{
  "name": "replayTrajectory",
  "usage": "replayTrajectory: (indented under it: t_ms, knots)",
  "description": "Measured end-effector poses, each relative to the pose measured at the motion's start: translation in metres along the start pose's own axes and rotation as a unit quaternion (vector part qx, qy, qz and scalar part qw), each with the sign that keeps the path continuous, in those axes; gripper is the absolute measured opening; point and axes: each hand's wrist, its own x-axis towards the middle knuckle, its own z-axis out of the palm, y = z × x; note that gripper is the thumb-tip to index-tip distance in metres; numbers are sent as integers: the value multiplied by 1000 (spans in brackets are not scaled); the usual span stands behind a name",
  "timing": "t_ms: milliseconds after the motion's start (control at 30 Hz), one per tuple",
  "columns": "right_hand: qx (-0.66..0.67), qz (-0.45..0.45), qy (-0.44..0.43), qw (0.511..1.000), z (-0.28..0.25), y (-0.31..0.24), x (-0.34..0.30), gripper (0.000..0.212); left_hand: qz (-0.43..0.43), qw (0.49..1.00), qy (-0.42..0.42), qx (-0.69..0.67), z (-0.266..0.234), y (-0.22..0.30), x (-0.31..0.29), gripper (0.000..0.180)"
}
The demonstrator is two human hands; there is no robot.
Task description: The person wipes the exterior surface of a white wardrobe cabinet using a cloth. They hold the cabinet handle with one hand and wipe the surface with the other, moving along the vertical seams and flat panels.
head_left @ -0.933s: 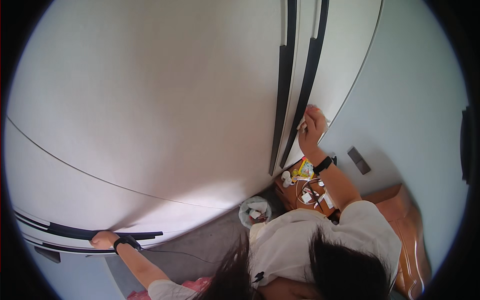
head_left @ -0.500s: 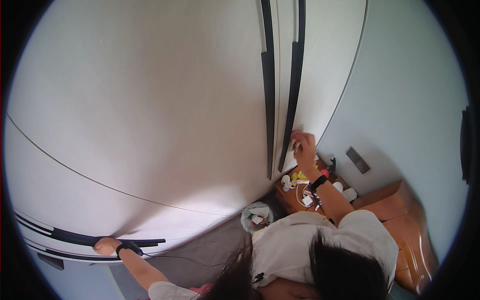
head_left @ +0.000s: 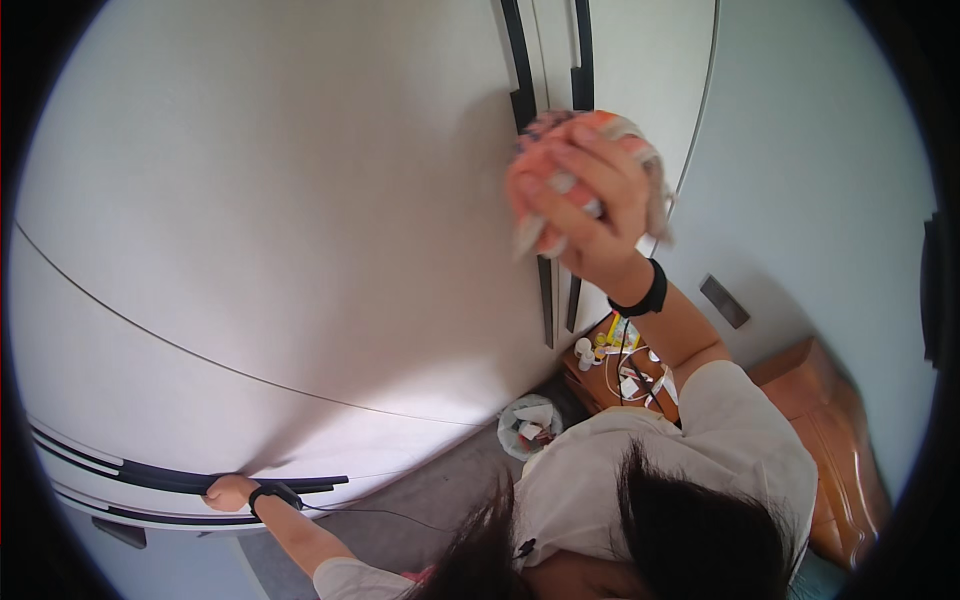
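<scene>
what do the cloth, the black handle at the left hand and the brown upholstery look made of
The cloth looks like soft, matte fabric: it bunches in the right hand. The black handle seems matte metal or plastic; its dark face shows little shine. The brown upholstery could be glossy leather or imitation, given its bright streaks.

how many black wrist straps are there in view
2: a right wrist strap, below the right hand holding a patterned cloth, and a left wrist strap, by the left hand on a black handle. No others show.
</scene>
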Motion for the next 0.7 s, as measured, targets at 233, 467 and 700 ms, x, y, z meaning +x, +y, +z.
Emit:
replayTrajectory:
  t_ms: [233, 467, 700]
  knots:
    - [-36, 35, -90, 995, 50, -18, 8, 39, 4, 1000, -12, 7, -9, -2, -3, 53]
    - [23, 57, -23, 998, 64, -16, -12, 46, -8, 1000, -5, 8, -8, -4, 1, 53]
    - [-12, 91, -68, 993, 60, -26, -47, 44, 18, 1000, 7, 10, -6, -5, 0, 52]
